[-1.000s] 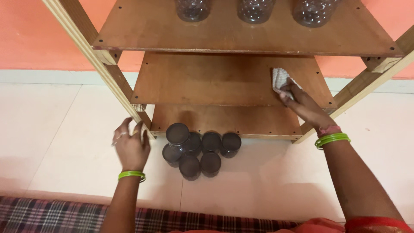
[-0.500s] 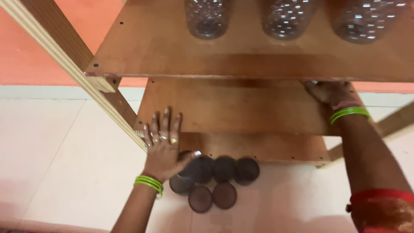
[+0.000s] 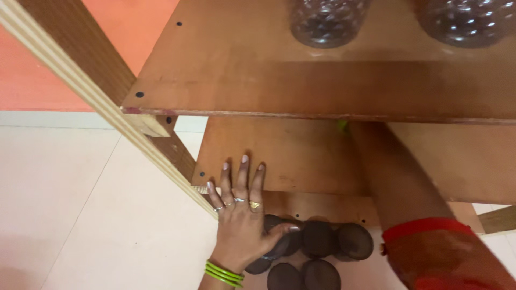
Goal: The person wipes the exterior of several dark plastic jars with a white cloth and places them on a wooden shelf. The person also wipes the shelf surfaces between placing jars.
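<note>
My left hand [image 3: 242, 220] lies flat, fingers spread, on the front left edge of the middle shelf [image 3: 306, 156] of a wooden rack. Its thumb rests against the dark lid of one of several round jars [image 3: 355, 240] clustered on the floor in front of the rack. My right forearm [image 3: 395, 177] reaches in over the middle shelf and passes beneath the top shelf [image 3: 279, 80]. The top shelf hides the right hand and whatever it holds. Green bangles circle my left wrist.
Two clear dimpled jars [image 3: 328, 19] stand on the top shelf. A slanted wooden post [image 3: 102, 107] frames the rack's left side. The bottom shelf [image 3: 322, 207] shows behind the floor jars. Pale floor tiles [image 3: 80, 215] lie to the left, below an orange wall [image 3: 32, 70].
The view has moved closer to the rack. My left hand went from the post onto the middle shelf's edge. My right hand, which held a cloth, slid back out of sight under the top shelf.
</note>
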